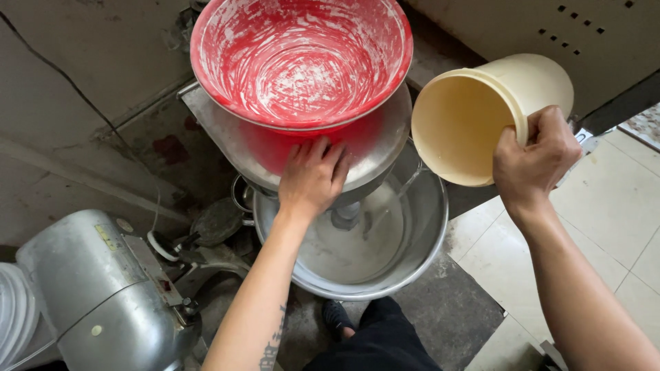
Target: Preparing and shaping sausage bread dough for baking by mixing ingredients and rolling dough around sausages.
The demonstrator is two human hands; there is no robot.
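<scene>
Two hands busy: my left hand (313, 177) lies flat, fingers spread, on the red basin (301, 65) atop the steel funnel (385, 141). My right hand (533, 158) grips the cream bucket (481, 113), mouth tipped left, just right of the steel bowl (419, 254).

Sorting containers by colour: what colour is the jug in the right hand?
Pale cream-yellow jug, gripped by the right hand; the head view shows it.

A red basin (301, 62) streaked with white sits above a silver-grey bowl (419, 254), beside a cream jug (481, 117).
</scene>
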